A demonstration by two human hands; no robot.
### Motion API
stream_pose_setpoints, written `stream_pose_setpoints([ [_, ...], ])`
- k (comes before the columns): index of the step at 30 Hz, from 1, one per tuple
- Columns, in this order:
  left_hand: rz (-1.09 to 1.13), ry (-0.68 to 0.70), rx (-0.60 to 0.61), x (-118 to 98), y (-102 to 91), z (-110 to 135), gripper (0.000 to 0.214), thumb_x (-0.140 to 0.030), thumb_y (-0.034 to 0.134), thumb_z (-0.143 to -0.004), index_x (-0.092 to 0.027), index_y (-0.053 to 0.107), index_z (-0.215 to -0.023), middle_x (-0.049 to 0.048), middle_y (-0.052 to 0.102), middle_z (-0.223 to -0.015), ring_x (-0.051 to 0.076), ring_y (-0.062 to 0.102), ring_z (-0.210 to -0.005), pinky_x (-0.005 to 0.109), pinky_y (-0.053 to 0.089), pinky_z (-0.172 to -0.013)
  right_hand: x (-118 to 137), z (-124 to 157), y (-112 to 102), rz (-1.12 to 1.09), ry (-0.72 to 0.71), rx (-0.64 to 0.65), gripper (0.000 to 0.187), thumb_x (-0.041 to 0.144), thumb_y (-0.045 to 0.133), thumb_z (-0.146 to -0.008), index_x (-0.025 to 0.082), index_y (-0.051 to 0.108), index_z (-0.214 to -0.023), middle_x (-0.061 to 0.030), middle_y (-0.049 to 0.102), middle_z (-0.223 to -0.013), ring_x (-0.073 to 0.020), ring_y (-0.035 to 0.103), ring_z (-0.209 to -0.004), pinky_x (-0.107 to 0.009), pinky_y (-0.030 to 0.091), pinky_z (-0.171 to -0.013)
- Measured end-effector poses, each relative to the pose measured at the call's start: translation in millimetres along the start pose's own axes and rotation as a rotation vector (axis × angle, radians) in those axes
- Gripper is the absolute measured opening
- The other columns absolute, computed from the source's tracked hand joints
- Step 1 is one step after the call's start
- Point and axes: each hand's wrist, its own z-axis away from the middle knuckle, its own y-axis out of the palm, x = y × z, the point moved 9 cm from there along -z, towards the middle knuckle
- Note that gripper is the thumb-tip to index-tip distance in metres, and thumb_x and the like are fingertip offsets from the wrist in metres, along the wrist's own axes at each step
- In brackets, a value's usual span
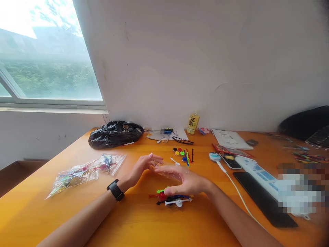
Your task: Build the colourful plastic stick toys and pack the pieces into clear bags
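A clear plastic bag point(171, 175), thin and hard to see against the desk, stretches between my two hands. My left hand point(144, 168), with a black watch on its wrist, has its fingertips closed on the bag's far left part. My right hand point(191, 181) has its fingers over the bag, its thumb held lower and apart; the exact grip is partly hidden. Just under the right thumb lies a pile of plastic arrow spinners, among them a white spinner point(179, 203), a black arrow point(161, 203) and a green arrow point(160, 191).
Farther back lie loose coloured discs point(182, 153), several arrows point(192, 155) and a white arrow point(175, 161). Filled clear bags point(74, 176) sit at left, near a black plastic bag point(115, 133). A yellow carton point(193, 124), white cable point(236, 192), power strip point(259, 171) and black slab point(264, 199) stand beyond or right.
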Motion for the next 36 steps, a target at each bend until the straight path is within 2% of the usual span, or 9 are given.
stream_pose_setpoints([
  [8, 0.107, 0.012, -0.102, -2.5, -12.1, -1.3, 0.05, -0.056, 0.052, -0.099, -0.014, 0.077, -0.11, 0.0145, 0.075, -0.112, 0.029, 0.067, -0.1, 0.037, 0.048, -0.089, 0.6, 1.1, -17.6, 0.045, -0.011, -0.147, 0.058, 0.043, 0.082, -0.084, 0.031, 0.066, -0.139, -0.0056, 0.055, -0.155, -0.0287, 0.046, -0.147, -0.046, 0.032, -0.126],
  [13, 0.198, -0.045, -0.183, 7.2, -32.9, -9.1, 0.057, -0.062, 0.05, -0.097, -0.014, 0.076, -0.11, 0.0147, 0.074, -0.114, 0.025, 0.065, -0.092, 0.036, 0.047, -0.084, -9.4, 4.9, -47.2, 0.046, 0.052, -0.396, 0.036, 0.046, 0.074, -0.091, 0.024, 0.075, -0.121, -0.0085, 0.072, -0.13, -0.027, 0.066, -0.126, -0.046, 0.047, -0.114],
  [16, 0.239, -0.059, -0.218, 13.7, -43.5, -12.8, 0.061, -0.065, 0.05, -0.096, -0.013, 0.076, -0.112, 0.0156, 0.073, -0.116, 0.026, 0.066, -0.091, 0.036, 0.048, -0.083, -7.5, 9.0, -61.1, 0.065, 0.016, -0.537, 0.039, 0.044, 0.073, -0.091, 0.024, 0.072, -0.125, -0.0091, 0.074, -0.124, -0.026, 0.069, -0.117, -0.046, 0.053, -0.106],
  [22, 0.378, -0.071, -0.123, 19.0, -43.8, -16.2, 0.063, -0.068, 0.049, -0.096, -0.014, 0.076, -0.115, 0.0157, 0.073, -0.121, 0.026, 0.068, -0.091, 0.036, 0.051, -0.081, 7.9, 23.9, -79.2, 0.285, -0.117, -0.832, 0.035, 0.043, 0.069, -0.094, 0.027, 0.069, -0.125, -0.0077, 0.07, -0.119, -0.0224, 0.067, -0.102, -0.039, 0.056, -0.09],
  [26, 0.536, -0.1, -0.035, 18.8, -37.0, -16.8, 0.063, -0.066, 0.049, -0.097, -0.013, 0.075, -0.12, 0.0175, 0.073, -0.123, 0.028, 0.07, -0.092, 0.036, 0.052, -0.079, 11.2, 31.1, -85.7, 0.317, -0.157, -0.919, 0.035, 0.045, 0.065, -0.096, 0.027, 0.065, -0.126, -0.0066, 0.066, -0.115, -0.0206, 0.064, -0.098, -0.035, 0.054, -0.084],
  [29, 0.622, -0.103, -0.016, 18.0, -36.1, -16.9, 0.064, -0.064, 0.047, -0.098, -0.013, 0.073, -0.124, 0.0179, 0.073, -0.123, 0.029, 0.07, -0.095, 0.036, 0.053, -0.079, 4.2, 28.1, -86.2, 0.255, -0.07, -0.81, 0.032, 0.051, 0.063, -0.097, 0.024, 0.067, -0.113, -0.0038, 0.066, -0.099, -0.0171, 0.06, -0.082, -0.03, 0.053, -0.071],
  [32, 0.648, -0.114, -0.03, 19.9, -37.6, -16.8, 0.062, -0.063, 0.047, -0.099, -0.013, 0.073, -0.124, 0.0181, 0.073, -0.122, 0.029, 0.071, -0.096, 0.036, 0.054, -0.079, -8.0, 15.8, -65.0, 0.297, 0.068, -0.461, 0.037, 0.056, 0.072, -0.089, 0.022, 0.071, -0.104, -0.0011, 0.065, -0.088, -0.0133, 0.052, -0.069, -0.025, 0.045, -0.06],
  [34, 0.647, -0.113, -0.036, 20.5, -37.8, -16.9, 0.061, -0.062, 0.047, -0.098, -0.012, 0.074, -0.122, 0.0186, 0.073, -0.121, 0.029, 0.071, -0.094, 0.036, 0.054, -0.079, -17.8, 11.9, -45.5, 0.365, 0.13, -0.245, 0.046, 0.056, 0.084, -0.076, 0.023, 0.074, -0.106, -0.0009, 0.067, -0.091, -0.0132, 0.053, -0.072, -0.024, 0.043, -0.06],
  [36, 0.645, -0.111, -0.041, 20.5, -37.3, -16.9, 0.061, -0.062, 0.048, -0.098, -0.012, 0.074, -0.121, 0.0188, 0.073, -0.12, 0.028, 0.071, -0.093, 0.037, 0.054, -0.08, -29.1, 9.9, -29.0, 0.391, 0.172, -0.105, 0.054, 0.055, 0.09, -0.067, 0.024, 0.075, -0.109, -0.0008, 0.069, -0.094, -0.0142, 0.056, -0.076, -0.023, 0.044, -0.061],
])
